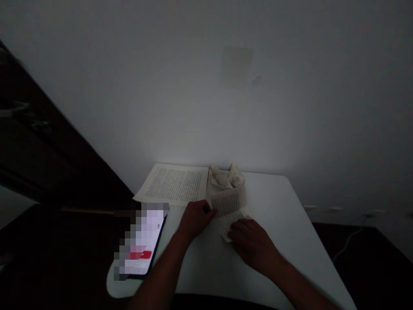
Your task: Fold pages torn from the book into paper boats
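Note:
A creased sheet of printed paper lies on the table in front of me, its lower part bent up along a fold. My left hand is closed, with fingertips at the sheet's left edge. Curled over its lower right part, my right hand grips the paper; some of its fingertips are hidden. Just beyond the sheet stands a folded paper shape with pointed flaps, made of similar printed paper. A flat stack of printed pages rests to the left of it.
A phone with a lit screen lies at the left side of the white table, left of my forearm. The table's back edge meets a pale wall. A dark door is on the left, and a cable hangs at right.

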A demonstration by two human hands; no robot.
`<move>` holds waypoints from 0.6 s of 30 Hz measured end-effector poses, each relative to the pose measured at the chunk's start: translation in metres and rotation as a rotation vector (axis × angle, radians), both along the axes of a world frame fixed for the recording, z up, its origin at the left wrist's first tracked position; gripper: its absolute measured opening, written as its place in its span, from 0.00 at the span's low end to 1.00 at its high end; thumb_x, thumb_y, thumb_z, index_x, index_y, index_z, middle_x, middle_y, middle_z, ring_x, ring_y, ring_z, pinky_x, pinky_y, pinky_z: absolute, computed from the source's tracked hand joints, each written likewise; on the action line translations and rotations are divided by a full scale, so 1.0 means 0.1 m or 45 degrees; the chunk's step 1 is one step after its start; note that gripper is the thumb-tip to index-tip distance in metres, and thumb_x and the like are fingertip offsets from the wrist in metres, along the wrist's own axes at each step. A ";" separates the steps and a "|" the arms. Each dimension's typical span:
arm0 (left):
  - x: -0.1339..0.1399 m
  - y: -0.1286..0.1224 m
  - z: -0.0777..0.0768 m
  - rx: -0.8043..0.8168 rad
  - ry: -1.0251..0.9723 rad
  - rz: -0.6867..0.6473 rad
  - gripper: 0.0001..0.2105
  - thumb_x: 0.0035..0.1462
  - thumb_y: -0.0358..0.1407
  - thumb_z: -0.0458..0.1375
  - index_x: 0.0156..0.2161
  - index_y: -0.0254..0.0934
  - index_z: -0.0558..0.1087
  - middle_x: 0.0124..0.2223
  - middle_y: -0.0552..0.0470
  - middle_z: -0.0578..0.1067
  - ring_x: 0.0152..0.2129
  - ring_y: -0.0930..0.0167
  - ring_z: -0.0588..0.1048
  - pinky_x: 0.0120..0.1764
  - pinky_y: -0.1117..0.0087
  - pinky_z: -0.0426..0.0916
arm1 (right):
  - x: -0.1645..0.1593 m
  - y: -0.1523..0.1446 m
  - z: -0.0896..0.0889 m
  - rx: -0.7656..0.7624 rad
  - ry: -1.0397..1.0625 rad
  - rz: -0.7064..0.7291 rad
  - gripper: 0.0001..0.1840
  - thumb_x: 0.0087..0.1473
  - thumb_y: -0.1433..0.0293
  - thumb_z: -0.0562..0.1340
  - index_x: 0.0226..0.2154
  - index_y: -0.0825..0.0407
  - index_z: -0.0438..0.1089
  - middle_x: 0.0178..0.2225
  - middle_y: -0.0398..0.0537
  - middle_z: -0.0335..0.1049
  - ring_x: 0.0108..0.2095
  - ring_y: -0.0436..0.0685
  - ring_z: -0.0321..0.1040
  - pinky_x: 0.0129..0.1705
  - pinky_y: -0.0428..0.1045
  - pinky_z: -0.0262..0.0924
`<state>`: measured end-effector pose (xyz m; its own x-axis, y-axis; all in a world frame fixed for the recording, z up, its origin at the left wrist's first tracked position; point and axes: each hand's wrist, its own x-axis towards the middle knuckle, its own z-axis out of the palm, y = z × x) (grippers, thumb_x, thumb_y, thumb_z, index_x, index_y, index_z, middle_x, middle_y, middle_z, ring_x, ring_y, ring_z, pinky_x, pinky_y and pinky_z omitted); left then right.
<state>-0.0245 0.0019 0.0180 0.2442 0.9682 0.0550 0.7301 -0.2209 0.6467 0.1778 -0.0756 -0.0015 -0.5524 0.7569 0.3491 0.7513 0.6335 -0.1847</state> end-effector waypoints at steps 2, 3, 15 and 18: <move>-0.02 -0.06 0.04 -0.003 0.104 0.011 0.16 0.53 0.44 0.55 0.22 0.34 0.73 0.23 0.51 0.74 0.23 0.70 0.72 0.31 0.70 0.62 | 0.00 0.00 -0.02 0.013 0.041 0.004 0.09 0.52 0.72 0.59 0.39 0.49 0.70 0.39 0.50 0.70 0.40 0.58 0.62 0.42 0.54 0.55; -0.02 -0.10 0.05 -0.006 0.131 -0.002 0.18 0.55 0.45 0.52 0.22 0.34 0.73 0.23 0.50 0.75 0.24 0.70 0.73 0.31 0.70 0.63 | 0.00 0.00 -0.03 0.020 0.059 0.009 0.09 0.53 0.71 0.58 0.39 0.50 0.70 0.39 0.51 0.70 0.40 0.58 0.62 0.42 0.54 0.55; -0.04 -0.46 -0.13 0.058 0.381 -0.303 0.14 0.58 0.34 0.48 0.46 0.43 0.72 0.41 0.51 0.77 0.37 0.66 0.75 0.41 0.65 0.66 | 0.01 0.00 -0.02 -0.056 0.156 0.018 0.08 0.55 0.70 0.57 0.37 0.50 0.71 0.35 0.49 0.71 0.36 0.56 0.64 0.38 0.52 0.58; -0.03 -0.45 -0.12 0.062 0.410 -0.288 0.14 0.58 0.36 0.48 0.46 0.42 0.72 0.41 0.51 0.77 0.37 0.65 0.75 0.41 0.65 0.67 | 0.01 0.01 -0.01 -0.076 0.190 0.011 0.08 0.56 0.70 0.56 0.36 0.50 0.71 0.34 0.49 0.71 0.36 0.55 0.65 0.38 0.52 0.59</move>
<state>-0.0279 -0.0433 0.0064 0.4631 0.8862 -0.0148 0.8232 -0.4239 0.3776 0.1789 -0.0742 -0.0027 -0.5042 0.7742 0.3827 0.7073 0.6244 -0.3314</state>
